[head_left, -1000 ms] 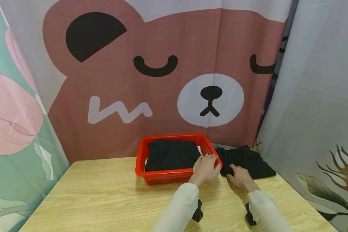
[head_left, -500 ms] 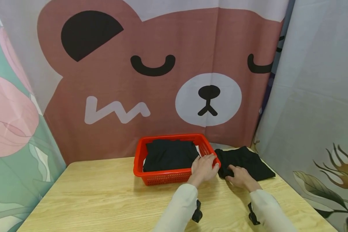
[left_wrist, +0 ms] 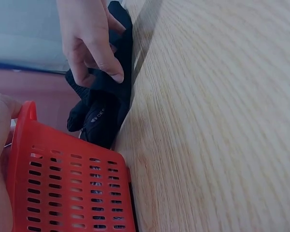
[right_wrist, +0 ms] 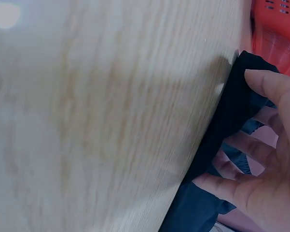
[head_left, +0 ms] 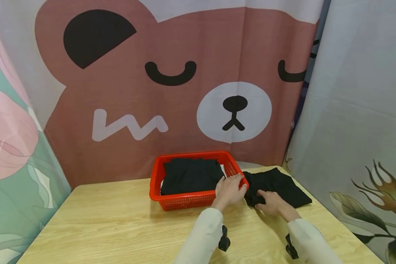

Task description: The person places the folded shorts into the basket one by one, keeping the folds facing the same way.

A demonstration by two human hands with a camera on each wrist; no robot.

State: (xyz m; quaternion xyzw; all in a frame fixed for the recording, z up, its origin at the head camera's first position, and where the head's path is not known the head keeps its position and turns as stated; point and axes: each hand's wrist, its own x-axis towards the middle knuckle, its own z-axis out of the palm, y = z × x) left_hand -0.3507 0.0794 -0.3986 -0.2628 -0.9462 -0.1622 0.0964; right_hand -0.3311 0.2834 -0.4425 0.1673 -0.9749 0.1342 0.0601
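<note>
My left hand [head_left: 229,190] grips the front right corner of a red plastic basket [head_left: 184,201], fingers over its rim. The left wrist view shows the slotted basket wall [left_wrist: 77,188] close by. Inside the basket lies a folded black cloth [head_left: 191,176] with a bit of white beneath it. My right hand [head_left: 274,203] holds the near left edge of a black garment [head_left: 287,187] on the table, right of the basket. Its thumb [right_wrist: 268,84] and bent fingers are on the cloth in the right wrist view. Pale lettering [left_wrist: 97,115] shows inside a fold of the garment.
The pale wooden table [head_left: 112,223] extends in front and to the left. A curtain with a bear face [head_left: 171,121] hangs right behind the basket. A grey flowered curtain [head_left: 349,128] borders the table's right side.
The near left part of the black garment has shifted slightly toward me under my right hand. My left hand has stayed on the basket's corner. The whole head view has drifted a little.
</note>
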